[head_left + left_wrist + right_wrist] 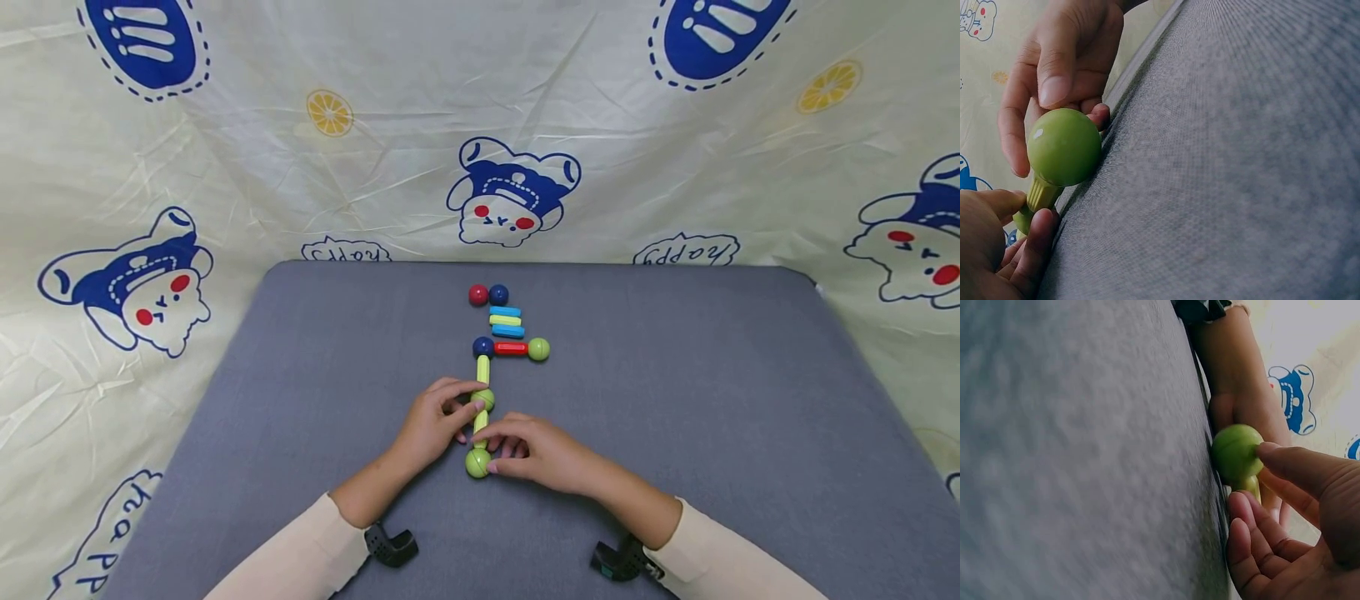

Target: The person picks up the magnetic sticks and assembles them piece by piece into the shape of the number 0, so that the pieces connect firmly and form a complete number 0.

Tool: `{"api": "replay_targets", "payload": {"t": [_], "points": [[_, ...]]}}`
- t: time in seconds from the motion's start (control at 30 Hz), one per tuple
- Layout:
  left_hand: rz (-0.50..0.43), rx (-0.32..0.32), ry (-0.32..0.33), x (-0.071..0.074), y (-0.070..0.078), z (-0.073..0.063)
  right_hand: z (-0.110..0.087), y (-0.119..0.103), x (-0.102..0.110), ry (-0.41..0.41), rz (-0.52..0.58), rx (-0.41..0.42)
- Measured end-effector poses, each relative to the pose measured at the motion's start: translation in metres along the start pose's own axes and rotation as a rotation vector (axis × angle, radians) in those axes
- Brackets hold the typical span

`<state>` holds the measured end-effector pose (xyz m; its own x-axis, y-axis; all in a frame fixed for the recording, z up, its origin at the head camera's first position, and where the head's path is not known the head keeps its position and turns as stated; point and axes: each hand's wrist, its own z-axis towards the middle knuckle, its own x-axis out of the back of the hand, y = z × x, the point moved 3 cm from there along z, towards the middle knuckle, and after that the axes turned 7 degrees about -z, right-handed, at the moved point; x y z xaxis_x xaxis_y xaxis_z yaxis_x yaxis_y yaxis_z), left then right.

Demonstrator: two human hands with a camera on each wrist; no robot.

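Observation:
A chain of toy ball-and-rod pieces runs toward the person on the grey table. My left hand (437,418) pinches the middle green ball (484,400) between thumb and index finger. The near green ball (477,463) sits at the chain's end, joined to it by a yellow-green rod (481,425). Around that near ball my right hand (543,450) has its thumb on one side and its index finger by the rod. In the right wrist view the thumb touches the green ball (1237,453). Another yellow-green rod (483,369) leads up to a dark blue ball (483,347).
From the blue ball a red rod (512,348) reaches right to another green ball (538,349). Beyond lie loose blue rods (508,332) with a yellow rod (505,320) between them. A red ball (478,294) and a blue ball (498,294) stand farthest back.

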<state>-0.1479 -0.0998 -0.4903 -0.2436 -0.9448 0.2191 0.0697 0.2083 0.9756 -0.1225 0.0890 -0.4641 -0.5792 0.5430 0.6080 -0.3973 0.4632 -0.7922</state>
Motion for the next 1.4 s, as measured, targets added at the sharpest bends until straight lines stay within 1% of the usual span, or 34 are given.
{"api": "replay_targets", "payload": {"t": [0.17, 0.4, 0.63, 0.8, 1.0, 1.2, 1.4], "points": [[0.007, 0.004, 0.004, 0.000, 0.000, 0.000, 0.001, 0.002, 0.011, 0.066, 0.013, -0.015], [-0.007, 0.005, 0.008, 0.000, 0.000, -0.001, 0.006, 0.008, 0.032, 0.196, -0.043, -0.017], [-0.013, 0.006, 0.014, 0.000, -0.002, -0.001, 0.015, 0.013, 0.050, 0.294, -0.036, -0.062], [-0.020, 0.010, 0.019, 0.000, -0.002, -0.001, 0.022, 0.021, 0.062, 0.360, -0.061, -0.075], [-0.027, 0.024, 0.027, -0.001, -0.001, 0.000, 0.032, 0.030, 0.075, 0.436, -0.093, -0.135], [-0.013, 0.037, 0.040, -0.002, -0.003, 0.001, 0.043, 0.039, 0.088, 0.488, -0.134, -0.180], [-0.023, 0.044, 0.032, -0.002, -0.003, 0.001, 0.055, 0.047, 0.094, 0.486, -0.177, -0.235]]}}
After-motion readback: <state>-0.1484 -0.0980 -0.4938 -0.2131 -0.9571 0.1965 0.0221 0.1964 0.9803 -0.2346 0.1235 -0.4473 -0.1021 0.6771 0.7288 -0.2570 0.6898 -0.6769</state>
